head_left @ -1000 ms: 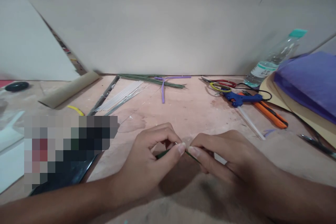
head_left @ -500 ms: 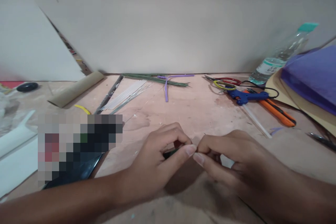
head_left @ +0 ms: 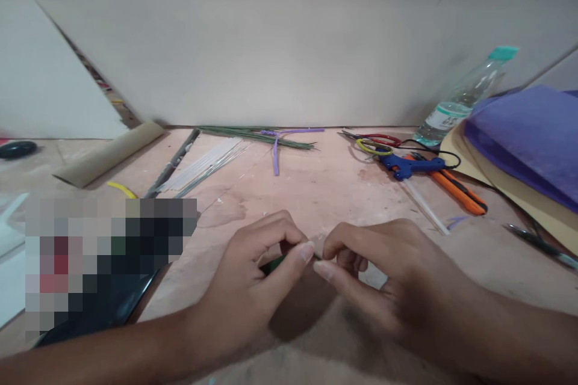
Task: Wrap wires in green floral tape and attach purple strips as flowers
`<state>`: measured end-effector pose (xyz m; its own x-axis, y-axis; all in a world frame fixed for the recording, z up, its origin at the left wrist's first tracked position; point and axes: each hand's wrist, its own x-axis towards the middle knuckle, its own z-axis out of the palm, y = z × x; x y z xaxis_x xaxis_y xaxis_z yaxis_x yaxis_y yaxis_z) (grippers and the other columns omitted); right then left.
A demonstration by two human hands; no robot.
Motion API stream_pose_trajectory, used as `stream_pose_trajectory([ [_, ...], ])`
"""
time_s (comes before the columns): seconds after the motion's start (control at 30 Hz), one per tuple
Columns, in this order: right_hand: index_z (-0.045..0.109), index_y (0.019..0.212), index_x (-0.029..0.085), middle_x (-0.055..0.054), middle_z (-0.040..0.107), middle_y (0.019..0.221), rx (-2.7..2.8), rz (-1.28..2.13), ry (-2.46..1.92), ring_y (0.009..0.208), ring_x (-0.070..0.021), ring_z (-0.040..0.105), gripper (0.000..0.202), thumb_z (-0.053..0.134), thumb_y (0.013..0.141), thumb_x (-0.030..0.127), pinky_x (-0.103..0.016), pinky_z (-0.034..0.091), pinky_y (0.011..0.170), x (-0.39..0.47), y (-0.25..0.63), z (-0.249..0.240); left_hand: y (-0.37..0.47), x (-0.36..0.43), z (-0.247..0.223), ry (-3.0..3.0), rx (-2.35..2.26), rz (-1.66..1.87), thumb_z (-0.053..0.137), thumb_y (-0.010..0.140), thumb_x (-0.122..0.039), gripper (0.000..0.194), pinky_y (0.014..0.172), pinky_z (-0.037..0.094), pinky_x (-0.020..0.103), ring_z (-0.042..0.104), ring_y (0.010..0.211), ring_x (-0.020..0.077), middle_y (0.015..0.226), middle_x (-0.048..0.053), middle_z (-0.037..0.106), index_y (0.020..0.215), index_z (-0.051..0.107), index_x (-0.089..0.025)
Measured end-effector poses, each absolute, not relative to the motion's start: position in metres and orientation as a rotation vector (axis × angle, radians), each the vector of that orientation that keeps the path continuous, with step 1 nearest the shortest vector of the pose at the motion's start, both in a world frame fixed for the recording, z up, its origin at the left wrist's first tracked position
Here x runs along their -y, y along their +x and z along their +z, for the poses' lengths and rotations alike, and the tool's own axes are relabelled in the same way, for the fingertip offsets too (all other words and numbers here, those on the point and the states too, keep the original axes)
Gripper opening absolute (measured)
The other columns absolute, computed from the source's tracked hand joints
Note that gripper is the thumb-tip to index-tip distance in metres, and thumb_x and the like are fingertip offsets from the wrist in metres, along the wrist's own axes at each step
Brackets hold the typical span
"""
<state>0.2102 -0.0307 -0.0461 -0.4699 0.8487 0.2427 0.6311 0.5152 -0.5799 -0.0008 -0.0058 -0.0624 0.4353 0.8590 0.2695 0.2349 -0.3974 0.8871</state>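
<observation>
My left hand (head_left: 259,267) and my right hand (head_left: 388,274) meet just above the table, thumb and forefinger pinched on each. A short piece of a thin dark strand (head_left: 318,257) spans the small gap between the two pinches. Something dark green (head_left: 273,264) shows under the left fingers, mostly hidden by the hand; I cannot tell whether it is part of the same strand. The other fingers of my right hand are curled in.
Green stems (head_left: 253,135) with a purple pipe cleaner (head_left: 276,156) lie at the back. Right of them are scissors (head_left: 377,143), a blue glue gun (head_left: 406,165), an orange cutter (head_left: 460,192) and a bottle (head_left: 451,114). A cardboard tube (head_left: 112,153) lies left.
My fingertips have drawn slightly apart, so a bit of the dark strand now shows between them. The whole view has shifted, and the table things appear further left.
</observation>
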Motion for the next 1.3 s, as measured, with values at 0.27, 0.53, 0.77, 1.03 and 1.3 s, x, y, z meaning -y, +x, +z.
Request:
stream_pose_trajectory([
  [0.27,0.062,0.086,0.022,0.005,0.065,0.067,2.336,0.39,-1.119,0.051,-0.012,0.056,0.016,0.058,0.095,0.009,-0.027,0.036,0.055,0.033,0.211,-0.048,-0.001,0.007,-0.063,1.913,-0.865,0.957,0.06,0.101,-0.02,0.025,0.07,0.045,0.023,0.059,0.073,0.0102,0.075,-0.002,0.063,0.078,0.068,-0.016],
  [0.53,0.065,0.08,0.021,0.005,0.065,0.065,2.191,0.796,-1.191,0.053,-0.0084,0.055,0.025,0.052,0.095,0.005,-0.022,0.037,0.053,0.033,0.207,-0.037,-0.004,0.006,-0.062,1.879,-0.783,0.947,0.057,0.103,-0.021,0.022,0.072,0.046,0.024,0.06,0.075,0.0106,0.079,-0.002,0.063,0.084,0.068,-0.017],
  [0.77,0.063,0.083,0.022,0.005,0.068,0.071,2.274,0.712,-1.229,0.056,-0.0108,0.059,0.022,0.05,0.098,0.011,-0.024,0.037,0.055,0.034,0.206,-0.039,-0.003,0.007,-0.059,1.886,-0.859,0.976,0.059,0.099,-0.018,0.027,0.065,0.043,0.023,0.057,0.07,0.0098,0.071,-0.003,0.059,0.073,0.065,-0.018],
  [1.03,0.06,0.091,0.023,0.006,0.064,0.068,2.353,0.382,-1.186,0.051,-0.0115,0.057,0.011,0.057,0.099,0.015,-0.026,0.035,0.055,0.036,0.209,-0.046,0.0,0.006,-0.061,1.899,-0.908,0.961,0.06,0.099,-0.019,0.027,0.065,0.045,0.023,0.058,0.067,0.01,0.07,-0.003,0.063,0.072,0.066,-0.018],
  [1.3,0.057,0.083,0.022,0.007,0.06,0.059,2.291,0.469,-1.166,0.047,-0.0098,0.057,0.018,0.051,0.099,0.016,-0.024,0.035,0.052,0.038,0.206,-0.039,-0.005,0.009,-0.06,1.994,-0.764,1.044,0.062,0.098,-0.014,0.016,0.07,0.048,0.024,0.062,0.073,0.0103,0.077,-0.001,0.067,0.085,0.07,-0.017],
])
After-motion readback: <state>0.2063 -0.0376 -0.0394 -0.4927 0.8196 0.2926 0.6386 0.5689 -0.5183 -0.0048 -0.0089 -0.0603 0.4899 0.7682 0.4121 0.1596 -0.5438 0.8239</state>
